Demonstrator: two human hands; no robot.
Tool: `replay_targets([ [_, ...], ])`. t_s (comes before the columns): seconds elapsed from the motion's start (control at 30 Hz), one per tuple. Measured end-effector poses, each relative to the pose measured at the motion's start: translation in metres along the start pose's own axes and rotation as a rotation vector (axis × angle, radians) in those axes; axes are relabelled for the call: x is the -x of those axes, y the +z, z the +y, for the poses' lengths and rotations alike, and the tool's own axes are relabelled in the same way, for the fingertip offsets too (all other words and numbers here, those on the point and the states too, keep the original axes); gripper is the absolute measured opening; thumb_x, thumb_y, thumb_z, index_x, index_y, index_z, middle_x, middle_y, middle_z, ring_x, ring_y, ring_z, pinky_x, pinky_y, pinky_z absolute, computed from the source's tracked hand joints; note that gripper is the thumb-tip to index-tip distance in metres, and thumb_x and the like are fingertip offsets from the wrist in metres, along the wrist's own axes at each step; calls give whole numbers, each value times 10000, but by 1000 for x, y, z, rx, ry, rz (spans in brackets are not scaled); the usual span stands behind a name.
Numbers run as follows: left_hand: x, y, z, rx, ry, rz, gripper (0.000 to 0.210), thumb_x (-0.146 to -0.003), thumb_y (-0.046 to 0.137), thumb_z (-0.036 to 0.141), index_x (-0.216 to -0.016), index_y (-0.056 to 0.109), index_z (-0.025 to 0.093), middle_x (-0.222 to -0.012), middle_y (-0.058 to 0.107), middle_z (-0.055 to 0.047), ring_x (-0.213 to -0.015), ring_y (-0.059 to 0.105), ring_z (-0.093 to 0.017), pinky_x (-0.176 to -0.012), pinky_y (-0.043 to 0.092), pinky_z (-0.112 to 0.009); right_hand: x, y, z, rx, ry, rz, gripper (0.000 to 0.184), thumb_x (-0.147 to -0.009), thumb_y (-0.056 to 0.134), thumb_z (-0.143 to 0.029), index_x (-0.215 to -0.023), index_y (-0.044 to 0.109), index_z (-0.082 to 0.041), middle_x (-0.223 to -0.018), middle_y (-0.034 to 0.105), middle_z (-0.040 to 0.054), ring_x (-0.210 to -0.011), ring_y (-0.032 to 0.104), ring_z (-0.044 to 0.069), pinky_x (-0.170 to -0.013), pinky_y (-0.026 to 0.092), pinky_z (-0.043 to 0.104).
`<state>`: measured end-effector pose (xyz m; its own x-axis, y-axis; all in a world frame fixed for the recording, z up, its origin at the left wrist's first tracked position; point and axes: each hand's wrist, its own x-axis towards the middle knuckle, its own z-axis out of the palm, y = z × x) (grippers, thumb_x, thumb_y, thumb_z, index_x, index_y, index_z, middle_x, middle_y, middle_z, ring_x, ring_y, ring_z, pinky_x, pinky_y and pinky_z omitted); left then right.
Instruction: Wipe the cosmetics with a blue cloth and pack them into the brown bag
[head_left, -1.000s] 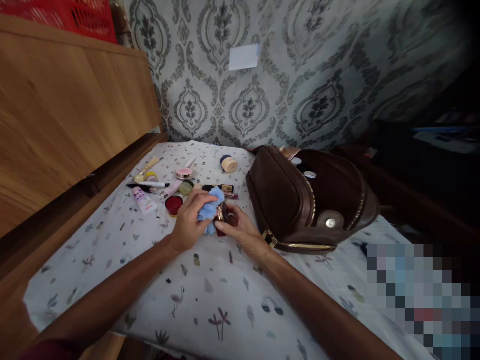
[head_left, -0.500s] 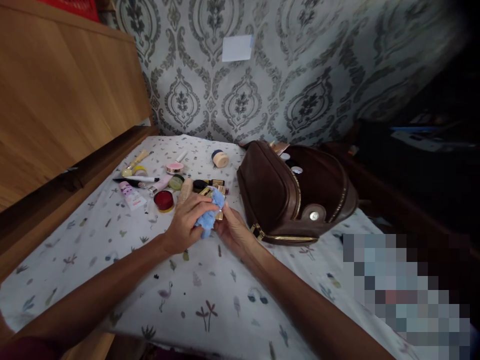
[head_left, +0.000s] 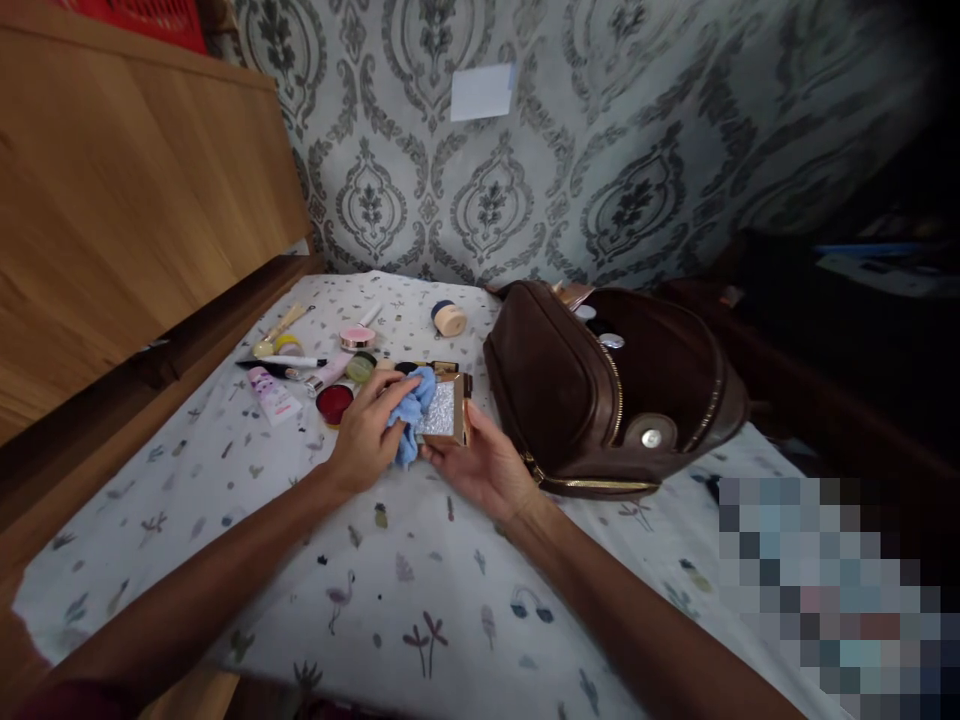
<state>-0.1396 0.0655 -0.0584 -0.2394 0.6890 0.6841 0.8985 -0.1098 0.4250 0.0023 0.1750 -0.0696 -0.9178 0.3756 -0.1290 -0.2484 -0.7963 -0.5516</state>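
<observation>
My left hand point(head_left: 365, 432) is closed around a crumpled blue cloth point(head_left: 414, 405), pressed to the left side of a small gold case with a glittery silver face point(head_left: 442, 410). Fingers of my right hand point(head_left: 487, 465) grip the case's right and lower edges, holding it above the table. Just left of my left hand lie a red round jar point(head_left: 334, 404) and a green-lidded jar point(head_left: 361, 367). Behind the case, black and gold cosmetics point(head_left: 435, 367) are partly covered by my hands and the cloth.
An open brown leather bag point(head_left: 555, 390) stands on the right with small items inside. Further left lie a pink-purple tube point(head_left: 273, 396), a pink compact point(head_left: 358, 337) and several brushes. A beige jar point(head_left: 449, 318) sits at the back, before the patterned wall. A wooden cabinet point(head_left: 150, 150) borders the left.
The gold case has turned so its glittery face shows, where the cloth and hands covered most of it before. My right hand has shifted slightly right. The view has moved a little.
</observation>
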Motion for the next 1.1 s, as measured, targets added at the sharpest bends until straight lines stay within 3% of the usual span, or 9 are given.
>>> replay_targets([
  [0.17,4,1,6,-54,-1,-79,458,-828,470,101,-1244,635,199,-1142,621,-88,-1062,623,-246,-920,532,-384,-5,-3,-5,-59,-74,16,340,-752,826,-428,-1009,708,-238,-954,753,-9,-866,657,143,-820,534,268],
  [0.4,3,-3,18,-13,168,-36,359,-836,502,100,-1136,650,230,-1080,633,-54,-966,648,-218,-864,541,-328,-6,0,-8,-92,-119,-101,351,-704,857,-430,-936,704,-215,-879,738,-14,-807,644,135,-776,522,247],
  [0.63,-6,-9,10,-89,75,-26,244,-915,495,177,-1106,641,219,-1050,634,-45,-963,636,-218,-834,518,-322,0,5,-7,-1,-103,-153,474,-647,894,-437,-1035,723,-225,-933,736,-6,-833,642,128,-787,545,274],
  [0.8,-4,-4,6,-86,44,-54,231,-926,491,196,-1111,629,203,-1055,635,-49,-981,629,-219,-855,510,-331,-3,1,-2,102,-137,-126,478,-608,904,-416,-980,735,-169,-917,723,23,-861,652,137,-842,534,288],
  [1.1,-4,-2,3,-99,46,-62,181,-934,501,200,-1071,619,195,-1027,630,-36,-955,622,-195,-831,491,-293,-8,-3,1,313,-219,-61,518,-566,874,-438,-951,645,-179,-834,647,-29,-761,617,121,-812,530,300],
])
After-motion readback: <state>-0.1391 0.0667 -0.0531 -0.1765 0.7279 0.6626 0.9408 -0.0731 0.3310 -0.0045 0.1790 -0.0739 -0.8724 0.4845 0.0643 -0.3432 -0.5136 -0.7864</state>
